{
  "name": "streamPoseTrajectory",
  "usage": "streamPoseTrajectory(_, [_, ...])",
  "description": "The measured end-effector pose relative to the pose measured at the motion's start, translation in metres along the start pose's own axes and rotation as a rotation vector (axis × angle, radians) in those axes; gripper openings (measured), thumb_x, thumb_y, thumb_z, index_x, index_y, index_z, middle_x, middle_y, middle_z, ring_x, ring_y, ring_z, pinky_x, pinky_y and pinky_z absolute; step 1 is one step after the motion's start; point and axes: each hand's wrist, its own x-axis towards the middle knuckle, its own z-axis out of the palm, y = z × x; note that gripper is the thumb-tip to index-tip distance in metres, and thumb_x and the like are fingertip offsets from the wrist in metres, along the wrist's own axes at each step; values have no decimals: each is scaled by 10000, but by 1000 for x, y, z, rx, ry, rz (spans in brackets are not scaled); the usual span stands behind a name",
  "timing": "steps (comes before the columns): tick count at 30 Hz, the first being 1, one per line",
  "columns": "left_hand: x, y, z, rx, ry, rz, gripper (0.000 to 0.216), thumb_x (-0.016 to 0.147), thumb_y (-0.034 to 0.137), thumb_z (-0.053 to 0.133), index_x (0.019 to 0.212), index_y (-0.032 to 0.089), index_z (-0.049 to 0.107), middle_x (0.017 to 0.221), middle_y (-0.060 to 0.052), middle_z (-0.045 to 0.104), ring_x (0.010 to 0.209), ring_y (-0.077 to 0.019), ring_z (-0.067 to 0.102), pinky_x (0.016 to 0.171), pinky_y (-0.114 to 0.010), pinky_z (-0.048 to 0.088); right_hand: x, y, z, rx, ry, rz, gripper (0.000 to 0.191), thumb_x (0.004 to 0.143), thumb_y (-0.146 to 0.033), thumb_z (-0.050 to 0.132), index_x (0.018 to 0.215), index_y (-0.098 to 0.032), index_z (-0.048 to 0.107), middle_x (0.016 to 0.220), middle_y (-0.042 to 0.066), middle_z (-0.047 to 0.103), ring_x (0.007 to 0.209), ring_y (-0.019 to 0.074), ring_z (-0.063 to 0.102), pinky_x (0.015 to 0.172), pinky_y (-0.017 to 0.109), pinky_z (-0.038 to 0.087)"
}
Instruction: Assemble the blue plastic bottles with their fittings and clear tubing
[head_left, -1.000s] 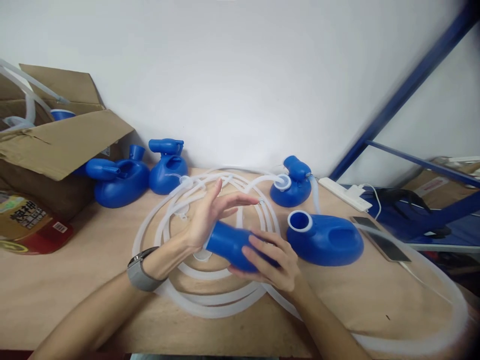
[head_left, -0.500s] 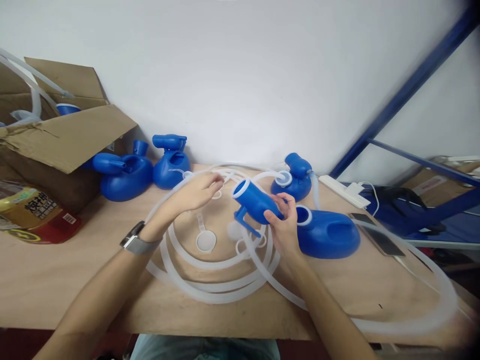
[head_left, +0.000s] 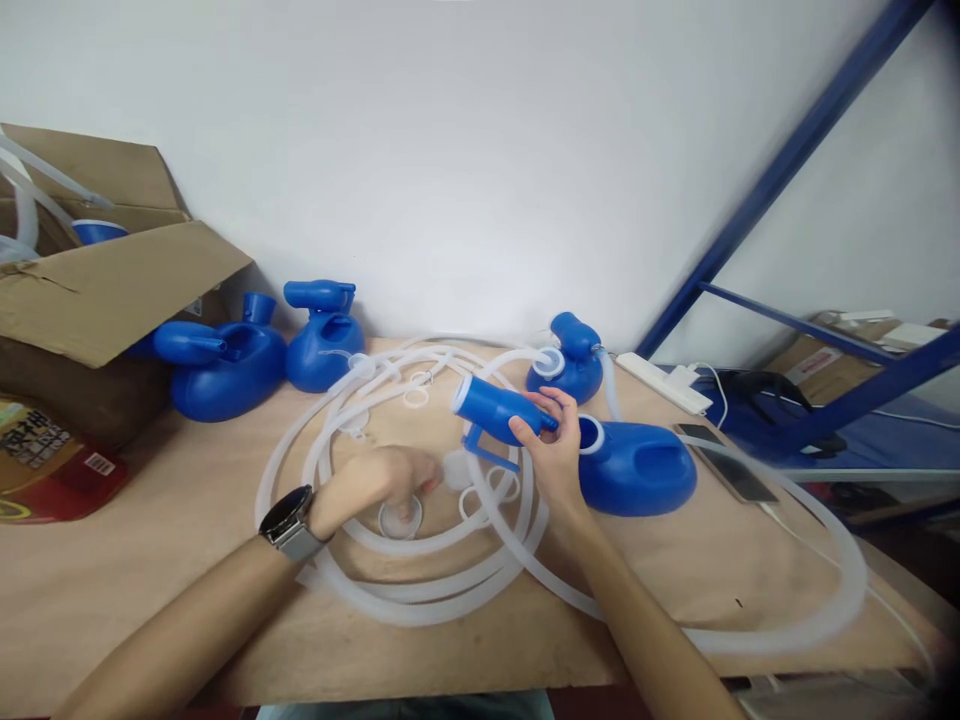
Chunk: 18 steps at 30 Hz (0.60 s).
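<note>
My right hand (head_left: 553,440) holds a blue plastic spout piece (head_left: 499,408) by its narrow nozzle end. The piece lies tilted in the air, its wide white-rimmed mouth facing left and a blue handle bar below. My left hand (head_left: 394,480), slightly blurred, reaches down with curled fingers onto a round white cap (head_left: 400,520) lying on the table; its fingertips are pinched at the cap. Around both hands runs a coiled translucent hose (head_left: 427,608). White rings (head_left: 504,486) and another pale cap (head_left: 456,468) lie beneath the spout piece.
A blue urinal bottle (head_left: 637,468) lies right of my right hand. More blue bottles (head_left: 324,350) stand along the wall. At left are an open cardboard box (head_left: 112,290) and a red-yellow container (head_left: 56,465). A phone (head_left: 724,465) and power strip (head_left: 664,383) lie at right.
My left hand has moved down and toward me from the far side of the hose coil to the white cap. The spout piece has tipped flatter in my right hand. The view has shifted slightly.
</note>
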Motion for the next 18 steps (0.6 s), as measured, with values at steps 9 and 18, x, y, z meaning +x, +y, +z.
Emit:
streamPoseTrajectory(9, [-35, -41, -55, -228, 687, 143, 161, 875, 354, 662, 870, 193, 667, 881, -41, 696, 776, -198, 662, 711, -294, 527, -2, -3, -4, -121, -87, -138, 331, 823, -475, 809, 1057, -244, 773, 1190, 85, 733, 1194, 301, 661, 1040, 468, 547])
streamPoseTrajectory(18, [-27, -21, -46, -110, 839, 119, 195, 968, 337, 532, 958, 197, 668, 1154, -112, 738, 1103, -290, 699, 1007, -435, 547, -8, -2, 3, -201, -84, -198, 370, 772, -450, 871, 1066, -246, 775, 1179, 97, 707, 1148, 298, 671, 882, 425, 611])
